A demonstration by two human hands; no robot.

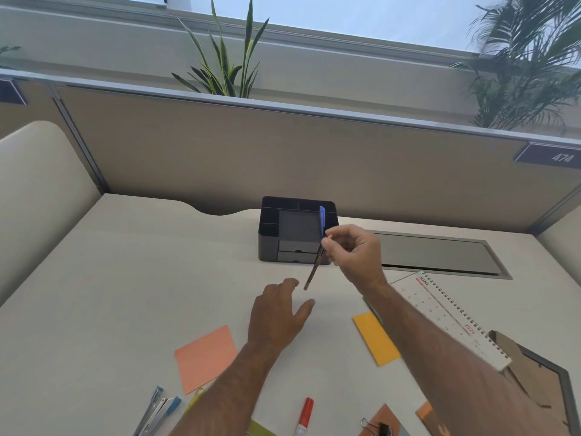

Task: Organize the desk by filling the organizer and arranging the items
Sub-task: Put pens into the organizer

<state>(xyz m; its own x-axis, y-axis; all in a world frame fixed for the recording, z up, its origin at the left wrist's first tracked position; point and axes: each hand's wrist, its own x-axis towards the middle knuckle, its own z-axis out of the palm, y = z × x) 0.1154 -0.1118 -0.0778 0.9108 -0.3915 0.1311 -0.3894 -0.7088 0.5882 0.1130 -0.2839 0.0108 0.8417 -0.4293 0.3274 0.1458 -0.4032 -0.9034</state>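
While a thin dark pencil (314, 267) was pinched by its upper end between the thumb and curled fingers of the right hand (352, 250), it was held slanting down and to the left, clear of the worktop (132, 278), just in front of the black organizer (297, 231). A blue item (322, 220) was seen standing upright in the organizer's right-hand compartment. The left hand (278, 316) was held low over the worktop with its fingers relaxed and spread, and nothing was gripped by it. An orange sticky note (206, 357) and a yellow sticky note (375, 338) were laid flat to either side of the forearms, and a desk calendar (452, 316) was placed to the right. A red marker (305, 416) and a binder clip (377, 427) were seen near the lower edge.
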